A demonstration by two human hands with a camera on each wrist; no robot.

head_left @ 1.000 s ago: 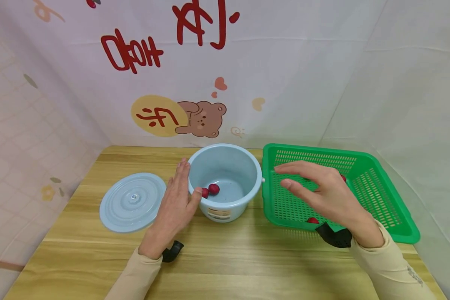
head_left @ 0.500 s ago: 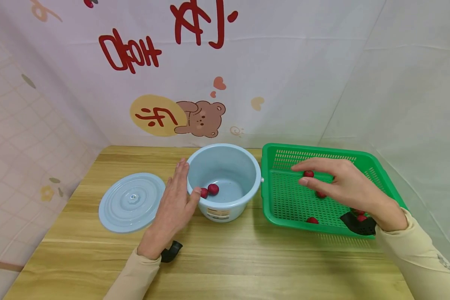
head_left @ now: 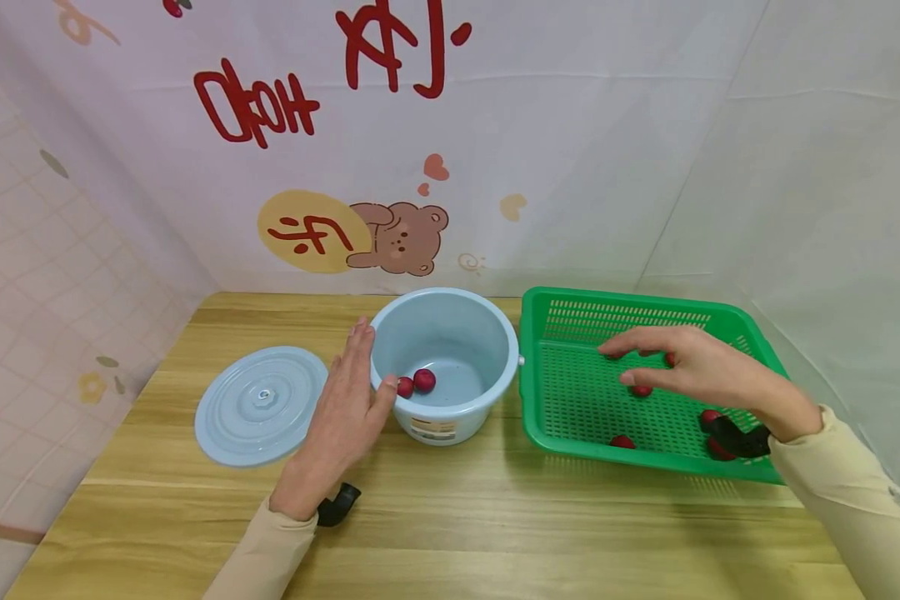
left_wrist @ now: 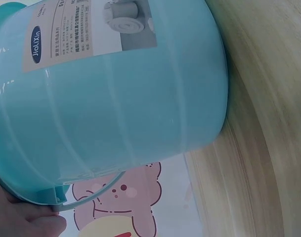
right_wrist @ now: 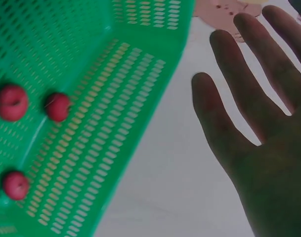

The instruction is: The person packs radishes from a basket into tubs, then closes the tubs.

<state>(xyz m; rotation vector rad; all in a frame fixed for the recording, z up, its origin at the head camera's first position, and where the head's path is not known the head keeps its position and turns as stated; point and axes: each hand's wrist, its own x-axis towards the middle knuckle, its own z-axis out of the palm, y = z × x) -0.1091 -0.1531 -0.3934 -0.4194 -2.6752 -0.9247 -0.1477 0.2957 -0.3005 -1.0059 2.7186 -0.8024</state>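
Observation:
In the head view a light blue bucket (head_left: pixel 446 408) stands mid-table with two small round red fruits (head_left: pixel 423 381) in it. My left hand (head_left: pixel 337 417) rests along the bucket's left rim with its fingers straight and the thumb over the edge. The left wrist view shows the labelled wall of the bucket (left_wrist: pixel 125 108) and its thin handle. My right hand (head_left: pixel 708 367) hovers over the green basket (head_left: pixel 570 454), fingers extended and thumb apart, holding nothing. Beneath and around it lie several red fruits (head_left: pixel 622 442). The right wrist view shows three fruits (right_wrist: pixel 12 102) beside the basket's slotted wall.
A round light blue lid (head_left: pixel 264 404) lies flat on the wooden table (head_left: pixel 487 517), left of my left hand. Behind the table hangs a printed white cloth (head_left: pixel 570 167) with red lettering and a bear. The basket stands just right of the bucket.
My right hand has moved rightward and sits over the right half of the basket, uncovering fruits at its middle. The left hand keeps its place on the bucket rim.

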